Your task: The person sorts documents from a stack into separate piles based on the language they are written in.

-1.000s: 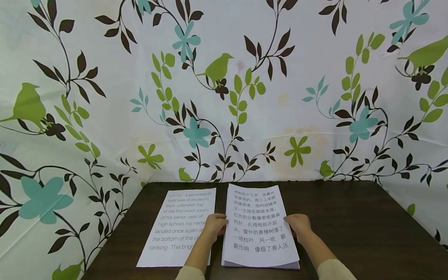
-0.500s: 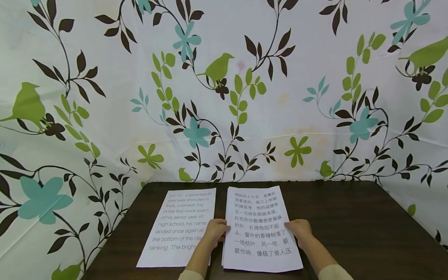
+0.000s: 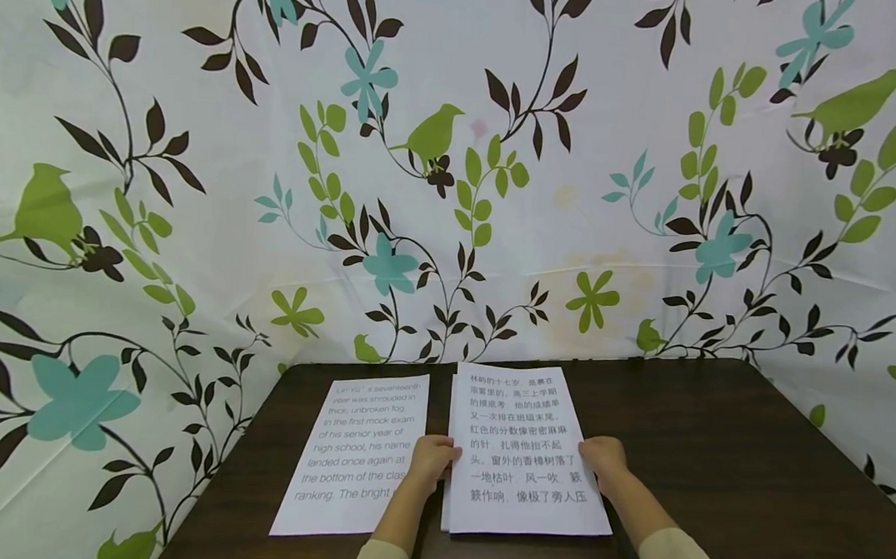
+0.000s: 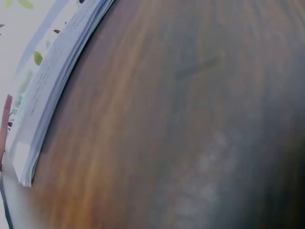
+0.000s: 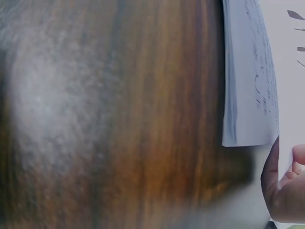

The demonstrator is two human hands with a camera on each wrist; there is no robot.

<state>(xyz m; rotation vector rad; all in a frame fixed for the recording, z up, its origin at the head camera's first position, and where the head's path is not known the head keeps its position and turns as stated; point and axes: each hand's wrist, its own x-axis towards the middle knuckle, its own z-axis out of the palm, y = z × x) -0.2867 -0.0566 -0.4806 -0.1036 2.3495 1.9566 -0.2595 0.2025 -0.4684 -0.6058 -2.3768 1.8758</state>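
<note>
Both hands hold a stack of paper (image 3: 523,520) from its two sides, over the dark wooden table (image 3: 733,459). The top sheet carries large Chinese print and lies a little right of the sheet beneath, whose white edge shows at left. My left hand (image 3: 431,462) pinches the left edge; my right hand (image 3: 605,463) pinches the right edge, lower half. Layered edges of the paper stack (image 4: 62,81) show in the left wrist view. In the right wrist view, the right hand (image 5: 286,200) is partly cut off at the lower right, near the paper stack (image 5: 250,105).
A single sheet with English print (image 3: 353,467) lies flat to the left, its right side partly covered by the left hand and forearm. A white cloth with printed birds, leaves and flowers (image 3: 493,273) hangs behind the table's far edge.
Both hands slid nearer, then the top paper shifted slightly away and to the right. The sheet edge beneath now shows at left instead of along the bottom. The grip stays on both sides.
</note>
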